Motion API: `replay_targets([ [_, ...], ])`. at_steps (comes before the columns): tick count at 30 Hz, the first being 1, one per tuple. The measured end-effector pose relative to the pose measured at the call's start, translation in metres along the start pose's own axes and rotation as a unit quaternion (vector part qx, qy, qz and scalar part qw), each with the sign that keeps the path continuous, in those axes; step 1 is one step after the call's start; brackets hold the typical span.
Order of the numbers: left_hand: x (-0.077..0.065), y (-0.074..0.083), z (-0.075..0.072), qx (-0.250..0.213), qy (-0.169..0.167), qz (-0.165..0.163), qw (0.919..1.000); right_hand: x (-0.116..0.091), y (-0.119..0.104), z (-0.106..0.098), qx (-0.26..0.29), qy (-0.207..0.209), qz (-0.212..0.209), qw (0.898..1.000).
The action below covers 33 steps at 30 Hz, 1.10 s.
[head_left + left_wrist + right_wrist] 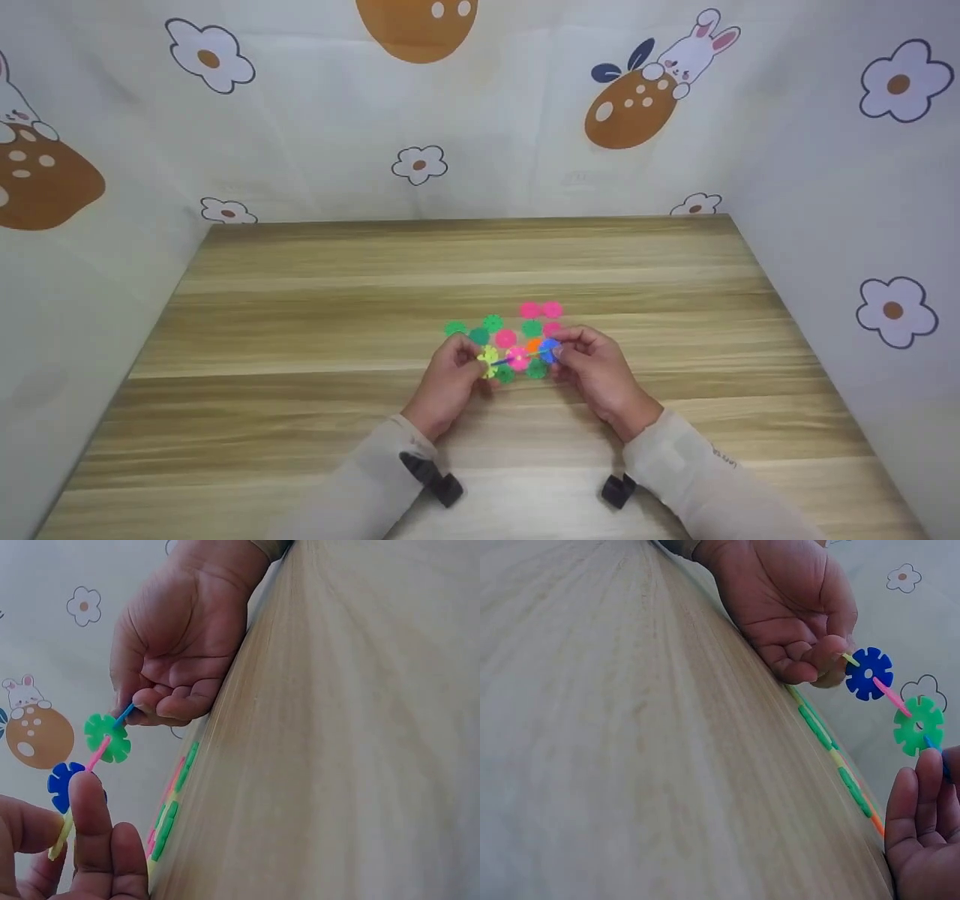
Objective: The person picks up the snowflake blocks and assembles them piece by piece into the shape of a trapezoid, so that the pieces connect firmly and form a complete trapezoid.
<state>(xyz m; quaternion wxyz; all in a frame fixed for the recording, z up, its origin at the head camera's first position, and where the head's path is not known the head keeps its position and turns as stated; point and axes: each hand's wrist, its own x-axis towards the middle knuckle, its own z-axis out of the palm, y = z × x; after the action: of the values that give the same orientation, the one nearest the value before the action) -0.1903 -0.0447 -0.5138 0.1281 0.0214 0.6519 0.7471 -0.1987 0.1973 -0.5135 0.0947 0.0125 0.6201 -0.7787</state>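
Notched plastic discs joined edge to edge make a short chain between both hands, held above the table. In the head view my left hand (448,381) pinches the yellow disc (489,360) at one end. My right hand (606,376) pinches the blue disc (550,350) at the other. Between them are a pink disc (517,358) seen face-on and two discs turned nearly edge-on. The right wrist view shows a dark blue disc (869,674) near the left fingers and a green disc (919,726) near the right fingers. Fingers partly cover both end discs.
Several loose discs lie flat behind and below the chain, among them a green disc (492,323), a pink disc (530,309) and an orange disc (535,346). The wood-grain table (300,300) meets a patterned cloth backdrop (315,150) at its far edge.
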Motion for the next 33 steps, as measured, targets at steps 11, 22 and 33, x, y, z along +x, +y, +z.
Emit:
replay_targets([
  [11, -0.005, 0.000, 0.000, 0.066, -0.079, 0.016, 0.9946, -0.003, -0.004, 0.004, -0.016, -0.032, 0.008, 0.999],
  [22, -0.007, 0.004, -0.002, 0.140, -0.153, 0.044, 0.9772, -0.003, -0.008, 0.011, -0.035, -0.041, 0.006, 0.999],
  [33, -0.005, 0.000, -0.002, 0.144, -0.166, 0.049, 0.9744, -0.003, -0.010, 0.016, -0.081, -0.081, -0.004, 0.993],
])
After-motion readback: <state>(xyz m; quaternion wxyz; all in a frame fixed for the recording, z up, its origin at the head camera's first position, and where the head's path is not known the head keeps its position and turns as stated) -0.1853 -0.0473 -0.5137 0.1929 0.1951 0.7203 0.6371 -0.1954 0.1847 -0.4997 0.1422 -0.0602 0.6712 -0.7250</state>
